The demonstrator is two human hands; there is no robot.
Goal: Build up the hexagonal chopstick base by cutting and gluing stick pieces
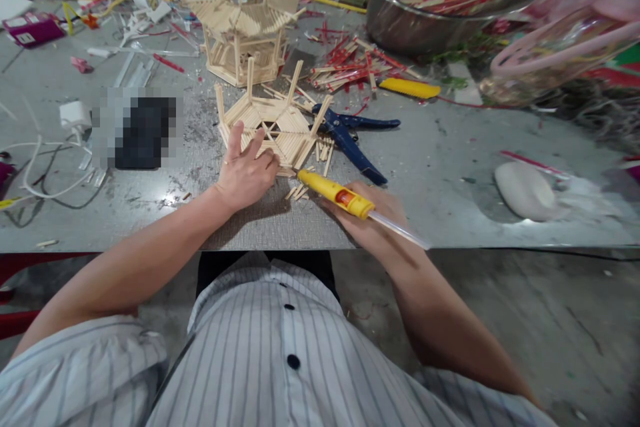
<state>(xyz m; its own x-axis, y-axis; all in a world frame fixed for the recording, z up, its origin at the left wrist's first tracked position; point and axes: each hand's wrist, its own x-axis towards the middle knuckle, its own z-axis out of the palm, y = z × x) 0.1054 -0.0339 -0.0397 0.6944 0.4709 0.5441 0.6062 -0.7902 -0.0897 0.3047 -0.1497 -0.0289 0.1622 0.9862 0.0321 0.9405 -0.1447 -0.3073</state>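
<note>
My left hand (pixel 249 172) lies with its fingers spread over a hexagonal frame of wooden sticks (pixel 295 122), which has short upright posts at its corners. A yellow hot glue gun (pixel 333 189) is gripped in my right hand (pixel 373 213), whose fingers are partly hidden beneath it. The gun's nozzle points at the near edge of the frame, close to my left fingertips; whether it touches cannot be made out. From its rear end a clear glue stick (pixel 400 231) sticks out. Short cut sticks (pixel 299 192) lie beside the frame.
Behind the frame stands a tiered stick pagoda (pixel 245 20). Blue-handled cutters (pixel 353 140) lie to its right, near a yellow knife (pixel 410 87) and red-wrapped sticks (pixel 345 67). A metal basin (pixel 395 27) stands at the back; a charger (pixel 75 115) with white cable lies left.
</note>
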